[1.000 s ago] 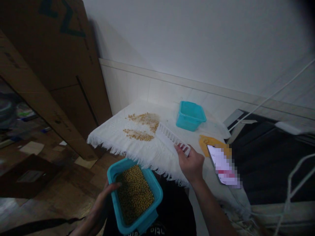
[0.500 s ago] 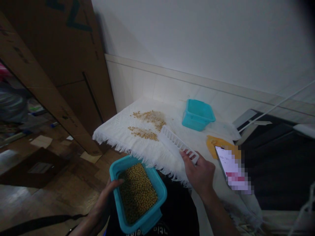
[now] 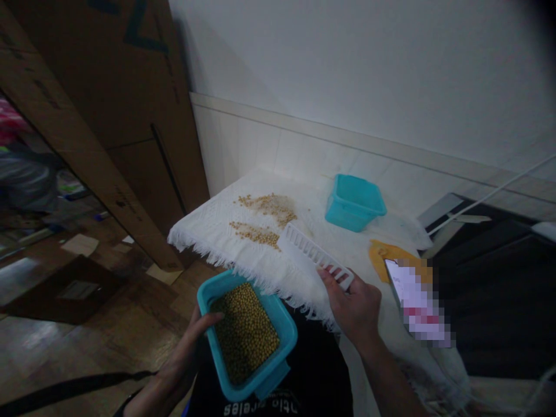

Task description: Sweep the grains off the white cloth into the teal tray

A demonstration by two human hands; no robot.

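Observation:
My left hand (image 3: 197,333) grips the left rim of a teal plastic tub (image 3: 284,324), its thumb over the edge. Dried soybeans (image 3: 249,330) fill much of that tub, which is held just below the table's fringed edge. In my right hand (image 3: 354,298) is the end of a white slotted plastic strip (image 3: 310,246), slanting across the tablecloth. Its far end touches or nearly touches loose soybeans (image 3: 260,236) scattered in two patches on the white cloth (image 3: 208,229).
A second teal tub (image 3: 354,202) stands at the back of the table by the wall. To the right lie a yellow cloth-like piece (image 3: 377,260) and a phone (image 3: 408,289). Tall cardboard (image 3: 130,116) stands at the left. A white cord (image 3: 490,194) crosses on the right.
The whole view has shifted slightly. The strip's far end has moved a little toward the table's front edge. Both hands keep their hold.

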